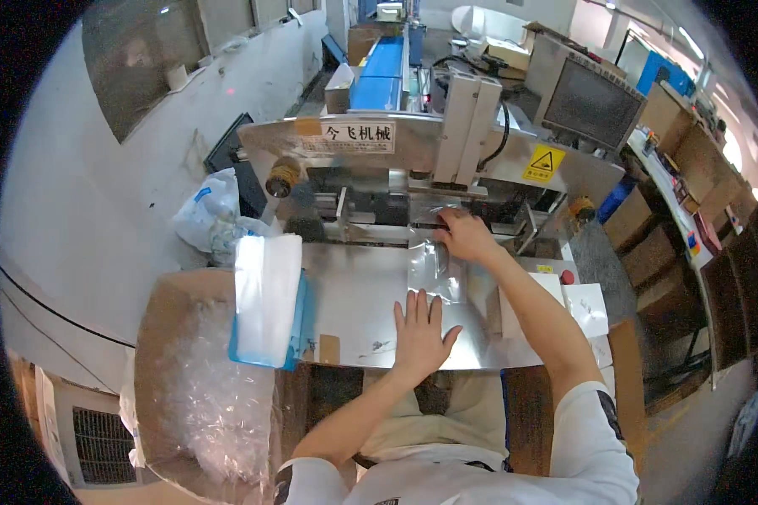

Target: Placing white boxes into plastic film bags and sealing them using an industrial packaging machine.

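Note:
A clear plastic bag (436, 271) lies flat on the metal worktable (354, 286) in front of the machine, its far end at the machine's slot. My left hand (421, 335) rests palm down at the bag's near edge, fingers spread and the fingertips touching the film. Farther in, my right hand (470, 237) is on the bag's far right part, close to the slot. Its thumb and fingers are apart over the film, and the fingertips are partly hard to make out. Neither hand visibly grips anything.
A blue bin (306, 324) with a stack of white film sheets (266, 290) stands left of the table. Below it, a cardboard box (164, 324) is full of clear bags. White boxes (585, 309) and a red button (567, 277) sit at right. Behind the machine runs a blue conveyor (381, 71).

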Demonstrator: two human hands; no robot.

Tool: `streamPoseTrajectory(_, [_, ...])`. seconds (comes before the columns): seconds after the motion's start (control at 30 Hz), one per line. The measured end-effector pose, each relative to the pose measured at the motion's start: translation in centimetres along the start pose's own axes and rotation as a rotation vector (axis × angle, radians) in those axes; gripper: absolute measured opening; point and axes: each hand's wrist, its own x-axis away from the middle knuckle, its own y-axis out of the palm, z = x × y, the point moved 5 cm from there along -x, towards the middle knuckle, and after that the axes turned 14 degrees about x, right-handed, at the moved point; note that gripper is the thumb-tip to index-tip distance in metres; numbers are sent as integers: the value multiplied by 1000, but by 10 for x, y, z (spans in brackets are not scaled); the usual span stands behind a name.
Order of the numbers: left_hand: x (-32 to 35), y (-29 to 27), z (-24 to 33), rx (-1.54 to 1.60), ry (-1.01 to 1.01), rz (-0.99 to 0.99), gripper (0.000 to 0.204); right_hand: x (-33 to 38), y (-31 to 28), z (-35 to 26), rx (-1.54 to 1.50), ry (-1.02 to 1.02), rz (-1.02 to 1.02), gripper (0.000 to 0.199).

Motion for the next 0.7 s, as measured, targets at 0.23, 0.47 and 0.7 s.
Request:
streamPoseTrajectory(0.23, [1, -1, 4, -4, 5, 14, 69, -4, -8, 5, -6, 68, -17, 42])
streamPoseTrajectory(0.47, [-1, -1, 3, -5, -16, 15, 73, -15, -23, 12, -14, 8, 70, 38])
streamPoseTrajectory(0.7, [0, -10, 2, 41, -59, 124, 82, -22, -13, 19, -26, 1, 8, 30])
